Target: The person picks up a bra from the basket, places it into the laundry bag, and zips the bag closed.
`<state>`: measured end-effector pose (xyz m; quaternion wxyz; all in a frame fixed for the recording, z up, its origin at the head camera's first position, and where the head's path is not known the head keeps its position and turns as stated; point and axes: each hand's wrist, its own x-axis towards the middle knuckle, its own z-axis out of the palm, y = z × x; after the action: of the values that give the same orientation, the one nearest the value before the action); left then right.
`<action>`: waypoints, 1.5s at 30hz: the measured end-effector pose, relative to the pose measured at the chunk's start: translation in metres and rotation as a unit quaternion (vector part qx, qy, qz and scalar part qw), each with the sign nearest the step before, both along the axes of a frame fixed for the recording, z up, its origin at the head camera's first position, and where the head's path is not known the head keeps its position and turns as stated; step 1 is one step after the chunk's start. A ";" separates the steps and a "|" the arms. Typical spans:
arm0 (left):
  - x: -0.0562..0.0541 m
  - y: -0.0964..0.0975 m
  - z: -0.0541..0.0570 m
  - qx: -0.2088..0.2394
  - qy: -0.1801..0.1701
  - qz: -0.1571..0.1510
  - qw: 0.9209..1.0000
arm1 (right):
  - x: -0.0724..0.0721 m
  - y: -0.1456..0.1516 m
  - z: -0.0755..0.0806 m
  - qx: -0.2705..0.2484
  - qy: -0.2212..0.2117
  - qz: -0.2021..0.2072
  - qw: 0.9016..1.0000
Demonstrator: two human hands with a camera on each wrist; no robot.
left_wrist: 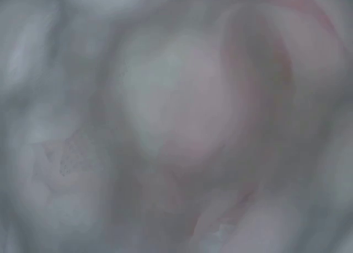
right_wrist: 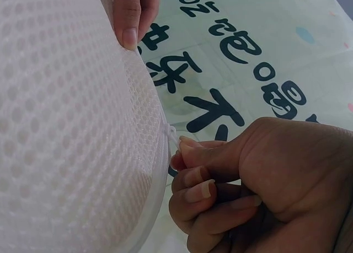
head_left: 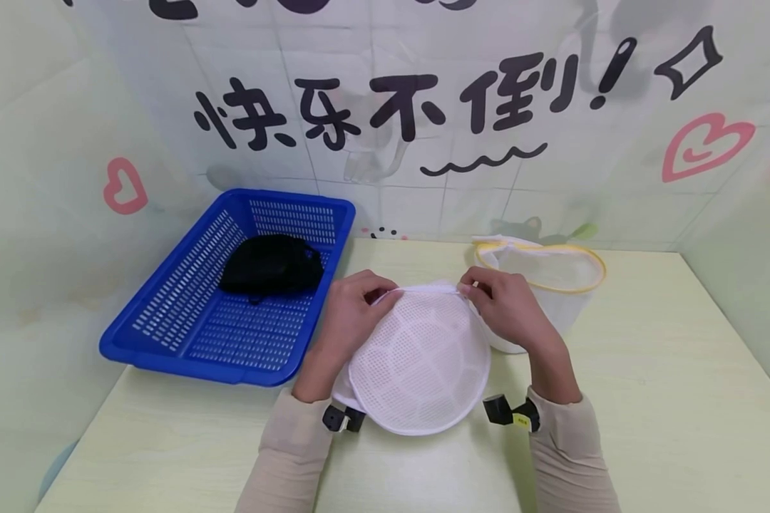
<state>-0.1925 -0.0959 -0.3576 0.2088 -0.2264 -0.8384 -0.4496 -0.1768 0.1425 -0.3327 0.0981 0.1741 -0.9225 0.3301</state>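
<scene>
A round white mesh laundry bag (head_left: 420, 363) is held up over the table, its mesh face toward the head camera. My left hand (head_left: 354, 313) pinches its top edge at the left between thumb and fingers. At the right end of that edge, my right hand (head_left: 510, 303) pinches a small white zipper pull (right_wrist: 173, 135), shown close up in the right wrist view. There the left thumb (right_wrist: 129, 37) presses on the bag's rim farther along. The left wrist view is too blurred to make out anything, its lens close to pale material.
A blue plastic basket (head_left: 231, 372) stands at the left with a black pouch (head_left: 272, 263) inside. Behind my right hand stands another white mesh bag (head_left: 567, 303) with yellow trim, its top open. A printed wall sheet (head_left: 385, 178) rises behind the pale table (head_left: 667, 385).
</scene>
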 end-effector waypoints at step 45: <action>-0.002 -0.006 0.000 0.028 0.003 0.005 1.000 | -0.001 0.004 0.000 0.008 -0.031 -0.011 0.999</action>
<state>-0.1948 -0.1021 -0.3581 0.2199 -0.2179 -0.8260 -0.4711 -0.1776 0.1461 -0.3327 0.0722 0.1544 -0.9296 0.3269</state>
